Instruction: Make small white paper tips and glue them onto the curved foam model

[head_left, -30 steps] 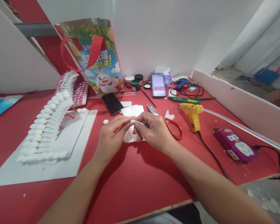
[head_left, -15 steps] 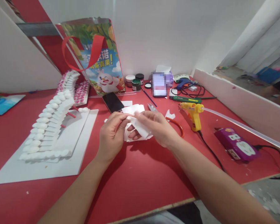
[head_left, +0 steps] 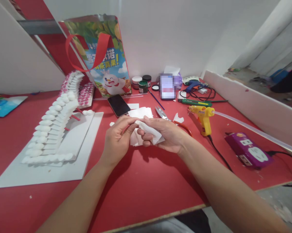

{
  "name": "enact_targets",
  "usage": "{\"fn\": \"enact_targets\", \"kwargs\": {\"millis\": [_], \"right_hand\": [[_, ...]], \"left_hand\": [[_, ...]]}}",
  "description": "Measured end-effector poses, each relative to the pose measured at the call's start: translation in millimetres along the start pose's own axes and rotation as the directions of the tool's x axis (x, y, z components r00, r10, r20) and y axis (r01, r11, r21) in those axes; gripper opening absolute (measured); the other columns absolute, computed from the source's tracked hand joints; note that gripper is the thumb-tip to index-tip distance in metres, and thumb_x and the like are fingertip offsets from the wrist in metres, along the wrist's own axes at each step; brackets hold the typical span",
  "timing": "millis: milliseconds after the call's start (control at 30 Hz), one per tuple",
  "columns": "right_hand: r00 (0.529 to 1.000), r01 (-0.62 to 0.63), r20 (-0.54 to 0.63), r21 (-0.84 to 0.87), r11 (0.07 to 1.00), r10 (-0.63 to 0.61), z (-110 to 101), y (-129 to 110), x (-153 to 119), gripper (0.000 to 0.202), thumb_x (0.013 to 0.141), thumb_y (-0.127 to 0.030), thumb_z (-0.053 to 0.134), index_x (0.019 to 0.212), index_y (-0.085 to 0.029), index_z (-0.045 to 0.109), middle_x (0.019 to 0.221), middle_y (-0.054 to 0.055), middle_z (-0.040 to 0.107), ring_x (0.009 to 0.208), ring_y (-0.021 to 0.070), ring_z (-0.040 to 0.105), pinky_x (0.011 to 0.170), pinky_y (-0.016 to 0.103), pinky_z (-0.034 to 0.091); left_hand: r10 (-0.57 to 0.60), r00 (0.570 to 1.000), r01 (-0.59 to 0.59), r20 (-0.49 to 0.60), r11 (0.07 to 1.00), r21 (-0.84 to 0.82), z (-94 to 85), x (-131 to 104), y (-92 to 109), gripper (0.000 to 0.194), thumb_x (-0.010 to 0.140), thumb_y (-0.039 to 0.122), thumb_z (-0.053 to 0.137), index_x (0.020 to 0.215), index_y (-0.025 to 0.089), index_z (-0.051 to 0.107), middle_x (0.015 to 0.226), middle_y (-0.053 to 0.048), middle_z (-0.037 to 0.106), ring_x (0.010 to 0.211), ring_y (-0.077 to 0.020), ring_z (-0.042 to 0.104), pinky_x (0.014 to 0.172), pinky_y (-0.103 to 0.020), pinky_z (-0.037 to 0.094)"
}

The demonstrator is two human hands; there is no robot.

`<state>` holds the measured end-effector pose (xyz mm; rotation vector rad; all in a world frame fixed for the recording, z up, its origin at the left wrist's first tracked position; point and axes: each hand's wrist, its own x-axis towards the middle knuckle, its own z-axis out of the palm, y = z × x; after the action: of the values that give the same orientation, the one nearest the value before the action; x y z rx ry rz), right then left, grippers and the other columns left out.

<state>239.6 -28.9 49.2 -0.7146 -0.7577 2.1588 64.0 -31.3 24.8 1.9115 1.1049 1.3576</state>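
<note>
A small sheet of thin white paper (head_left: 152,132), partly rolled or folded, is held between both hands above the red table. My left hand (head_left: 119,136) pinches its upper left end between thumb and fingers. My right hand (head_left: 170,132) is closed around the other side, thumb along the top and fingertips curled beneath. Under and behind the hands lies a loose stack of white paper pieces (head_left: 142,112), partly hidden. Scissors with orange handles (head_left: 161,113) rest just beyond my right hand.
On the left, a curved white model with rounded tips (head_left: 51,124) stands on a white board (head_left: 70,173). A yellow glue gun (head_left: 203,118) and a purple power strip (head_left: 249,150) are at right. Behind are a phone (head_left: 118,105), paint jars (head_left: 143,86) and a printed bag (head_left: 109,64).
My right hand has turned, and its fingers now curl under the white paper. The paper has shifted slightly right, and the left hand keeps its pinch. The camera view has moved a little.
</note>
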Motion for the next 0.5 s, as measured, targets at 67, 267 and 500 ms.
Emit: {"fn": "enact_targets", "kwargs": {"millis": [67, 267, 500], "right_hand": [[1.000, 0.015, -0.004, -0.031, 0.999, -0.015, 0, 0, -1, 0.018, 0.094, -0.030, 0.069, 0.088, -0.013, 0.066, 0.073, -0.002, 0.057, 0.053, 0.0055, 0.038, 0.053, 0.019, 0.042], [0.982, 0.168, -0.005, -0.441, 0.881, -0.190, 1, 0, -2, 0.033, 0.087, -0.047, 0.073, 0.080, -0.016, 0.066, 0.063, -0.006, 0.045, 0.056, 0.0082, 0.038, 0.052, 0.023, 0.033], [0.748, 0.129, -0.020, -0.976, 0.176, -0.663, 4, 14, 0, 0.035, 0.097, -0.033, 0.057, 0.066, -0.017, 0.061, 0.059, -0.002, 0.053, 0.056, 0.0105, 0.042, 0.057, 0.027, 0.029]], "left_hand": [[-0.016, 1.000, 0.016, -0.002, 1.000, -0.018, 0.4, 0, 1, 0.017, 0.097, 0.027, 0.063, 0.100, 0.022, 0.078, 0.099, -0.004, 0.074, 0.095, -0.0197, 0.069, 0.087, -0.031, 0.053], [-0.203, 0.979, 0.199, -0.013, 0.969, -0.146, 3.1, -3, 1, 0.018, 0.094, 0.033, 0.067, 0.102, 0.021, 0.079, 0.099, -0.004, 0.076, 0.094, -0.0207, 0.070, 0.087, -0.032, 0.054], [-0.370, 0.927, 0.337, -0.064, 0.895, -0.291, 14.7, -10, 3, 0.021, 0.089, 0.037, 0.074, 0.101, 0.020, 0.080, 0.097, -0.004, 0.080, 0.091, -0.0201, 0.073, 0.083, -0.030, 0.057]]}}
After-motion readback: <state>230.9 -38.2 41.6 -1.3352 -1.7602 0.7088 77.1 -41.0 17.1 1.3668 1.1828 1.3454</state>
